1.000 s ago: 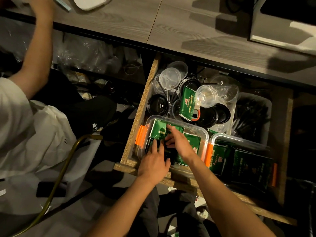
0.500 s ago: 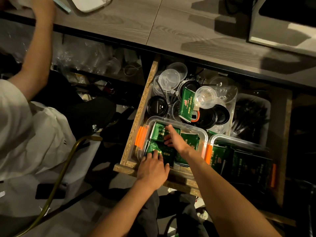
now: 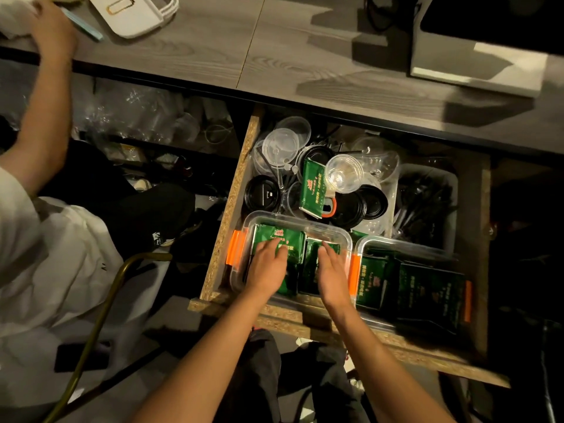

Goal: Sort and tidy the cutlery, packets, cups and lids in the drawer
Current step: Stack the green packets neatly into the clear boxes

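A grey wood-grain countertop (image 3: 213, 56) is seen across the top of the view, with a white appliance (image 3: 476, 44) at its right end and a white tray-like item (image 3: 134, 13) at its left. Below its edge, an open chipboard drawer (image 3: 225, 209) is pulled out toward the viewer.

At the left of the view, a second person in a white garment (image 3: 45, 270) is seated, with an arm raised to the countertop.

In the front right of the drawer, a clear container (image 3: 366, 242) with orange clips is placed; dark green packets (image 3: 427, 288) are stacked inside it. Behind it, a grey bin (image 3: 451, 184) is filled with dark items that cannot be identified.

In the front left of the drawer, a second clear container (image 3: 253, 218) with an orange clip (image 3: 236, 248) is placed just beside the first. Green packets (image 3: 274, 239) are laid flat inside it.

The left hand (image 3: 268, 270) is laid on the left packets with fingers extended and slightly spread, nothing gripped. The right hand (image 3: 331, 273) is laid on the right packets in the same container, fingers straight and together, nothing clasped.

At the back left of the drawer, black lids (image 3: 262, 193), clear lids (image 3: 283, 145), 1 loose green packet (image 3: 312, 187) and a clear cup (image 3: 343, 174) are piled together; the cup is tipped, its mouth toward the camera
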`<state>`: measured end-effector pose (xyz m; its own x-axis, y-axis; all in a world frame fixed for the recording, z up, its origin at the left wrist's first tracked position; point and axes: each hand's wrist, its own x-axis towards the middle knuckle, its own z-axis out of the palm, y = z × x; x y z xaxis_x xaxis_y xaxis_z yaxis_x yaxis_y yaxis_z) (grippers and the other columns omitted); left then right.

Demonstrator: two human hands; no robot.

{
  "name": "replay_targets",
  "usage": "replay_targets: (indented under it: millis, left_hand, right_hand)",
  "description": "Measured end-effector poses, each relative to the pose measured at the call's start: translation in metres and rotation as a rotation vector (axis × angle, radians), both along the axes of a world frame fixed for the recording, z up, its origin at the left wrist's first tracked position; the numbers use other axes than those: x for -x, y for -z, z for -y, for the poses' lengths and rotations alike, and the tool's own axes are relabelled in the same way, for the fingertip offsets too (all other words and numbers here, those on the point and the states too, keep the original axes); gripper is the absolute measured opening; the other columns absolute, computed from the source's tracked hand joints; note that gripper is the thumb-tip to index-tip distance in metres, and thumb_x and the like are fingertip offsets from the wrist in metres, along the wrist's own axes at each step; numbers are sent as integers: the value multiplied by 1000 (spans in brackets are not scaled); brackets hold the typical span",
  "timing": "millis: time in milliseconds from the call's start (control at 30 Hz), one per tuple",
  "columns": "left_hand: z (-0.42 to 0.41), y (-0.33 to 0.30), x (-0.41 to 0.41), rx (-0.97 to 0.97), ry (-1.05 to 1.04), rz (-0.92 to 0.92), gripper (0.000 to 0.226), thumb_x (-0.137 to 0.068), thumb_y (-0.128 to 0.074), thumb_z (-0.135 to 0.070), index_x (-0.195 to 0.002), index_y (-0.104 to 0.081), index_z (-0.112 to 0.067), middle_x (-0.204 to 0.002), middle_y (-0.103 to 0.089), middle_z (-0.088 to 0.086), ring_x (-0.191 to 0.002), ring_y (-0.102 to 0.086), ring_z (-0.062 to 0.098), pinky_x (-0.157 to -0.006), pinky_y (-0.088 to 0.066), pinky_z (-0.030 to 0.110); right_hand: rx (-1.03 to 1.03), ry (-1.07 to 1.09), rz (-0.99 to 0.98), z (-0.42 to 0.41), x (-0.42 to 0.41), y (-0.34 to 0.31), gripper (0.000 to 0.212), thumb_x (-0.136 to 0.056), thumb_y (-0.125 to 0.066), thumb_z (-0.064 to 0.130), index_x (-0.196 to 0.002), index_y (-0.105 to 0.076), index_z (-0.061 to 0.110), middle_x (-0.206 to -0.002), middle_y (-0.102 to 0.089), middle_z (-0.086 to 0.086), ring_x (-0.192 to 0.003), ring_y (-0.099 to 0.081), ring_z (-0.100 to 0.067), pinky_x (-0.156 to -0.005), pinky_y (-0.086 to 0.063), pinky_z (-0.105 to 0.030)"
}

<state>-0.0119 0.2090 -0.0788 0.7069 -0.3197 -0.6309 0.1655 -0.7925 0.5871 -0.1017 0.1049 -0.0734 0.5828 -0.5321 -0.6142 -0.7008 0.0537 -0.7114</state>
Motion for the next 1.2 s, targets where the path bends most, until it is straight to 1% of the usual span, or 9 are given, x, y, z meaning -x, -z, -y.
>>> replay_targets:
  millis: [200,333,400,500,567,633,867,1033,1200]
  left_hand:
    - [-3,1,8,-74,187,-60,45,-106,-32,-38,-150,-40,-31,-167,-7,-5,-152,-15,24,-121,-21,46]
    - [-15,-5,24,-107,206,164,34,-105,-38,-33,-129,-59,-20,-138,-48,2,-117,-54,16,-98,-45,32]
    - [-21,-4,27,-137,177,137,33,-106,-35,-34,-112,-63,-17,-113,-60,3,-92,-59,12,-86,-49,33]
    - [-18,-5,27,-212,264,80,37,-106,-31,-37,-105,-58,-11,-99,-63,9,-85,-61,20,-74,-46,35]
    - [-12,-8,30,-270,358,87,43,-106,-27,-39,-99,-57,-10,-98,-63,11,-87,-61,25,-74,-43,35]
    - [-12,-12,36,-319,425,120,51,-106,-23,-43,-81,-56,-12,-87,-61,10,-85,-61,27,-80,-47,37]
    - [-17,-12,42,-333,540,46,55,-107,-16,-42,-91,-58,-11,-96,-63,12,-89,-57,27,-94,-43,43]
    - [-14,-27,38,-138,166,102,40,-108,-30,-30,-123,-59,-8,-119,-63,8,-113,-56,27,-92,-40,33]
    - [19,-48,47,295,-170,-114,24,-104,-36,-43,-107,-60,-37,-116,-62,-12,-110,-60,11,-95,-48,36]
  right_hand:
    - [9,69,-26,-1,-10,10,51,-105,-29,41,-148,-41,17,-158,-33,-1,-150,-11,-15,-124,-7,-42]
    - [-34,119,16,3,-8,-14,34,-107,-27,27,-99,-60,21,-109,-57,-1,-110,-47,-19,-94,-32,-31]
    - [-65,137,19,1,2,-15,40,-107,-27,30,-124,-58,12,-119,-54,-1,-117,-46,-16,-98,-30,-26]
    - [-212,172,-38,-13,9,-8,55,-105,-26,44,-146,-41,11,-148,-44,-6,-139,-38,-20,-119,-24,-41]
    - [-207,198,-42,-18,9,-2,56,-94,-27,63,-124,-56,25,-122,-58,4,-116,-52,-11,-109,-34,-36]
    - [-168,185,-64,-17,9,6,49,-74,-24,78,-93,-48,39,-92,-44,19,-86,-41,3,-86,-34,-25]
    - [-239,196,-4,-11,13,-12,56,-104,-25,49,-146,-41,15,-150,-44,-8,-138,-41,-25,-117,-30,-50]
    - [-184,272,128,-3,16,-23,31,-97,-31,57,-107,-57,44,-120,-62,4,-120,-55,-18,-110,-39,-49]
    - [-171,431,270,25,33,-36,31,-102,-39,41,-106,-68,30,-111,-68,-3,-110,-63,-22,-98,-49,-42]
